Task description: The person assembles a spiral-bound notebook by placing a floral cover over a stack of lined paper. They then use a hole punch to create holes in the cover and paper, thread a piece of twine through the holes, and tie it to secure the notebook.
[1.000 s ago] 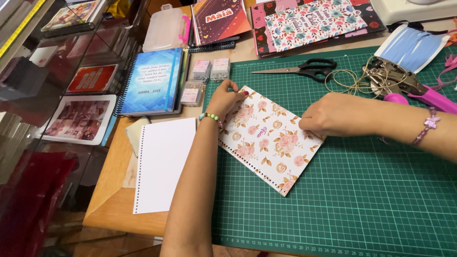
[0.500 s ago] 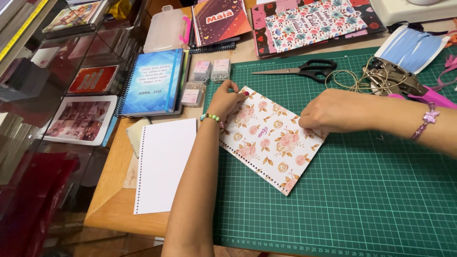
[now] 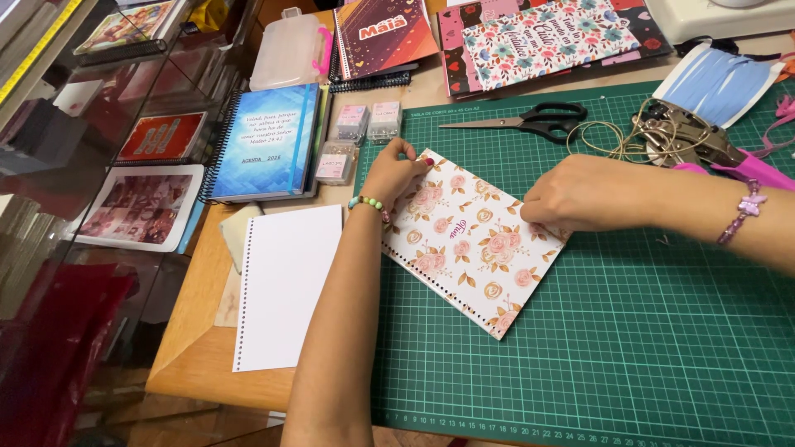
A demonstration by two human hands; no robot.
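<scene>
Our left hand [image 3: 396, 172] pinching the top corner of the rose-patterned punched card cover [image 3: 472, 240], our right hand [image 3: 571, 194] gripping its right edge, cover lying tilted on the green gridded cutting mat [image 3: 646, 331], wooden table [image 3: 195, 331] beneath, black-handled scissors [image 3: 530, 122] beyond.

Both forearms bare, no sleeves in view. Left hand [image 3: 396, 172]: nails painted dark red/magenta, one visible at the fingertip. Left wrist carries a bead bracelet [image 3: 369, 203], pastel beads in green, blue and pink, single strand, sitting just below the hand. Right hand [image 3: 571, 192]: no rings visible, nails hidden. Right wrist carries a thin pink bracelet [image 3: 741, 217] with a butterfly-shaped charm on top, further up the arm from the hand than the bead one is. No watch on either wrist.
</scene>
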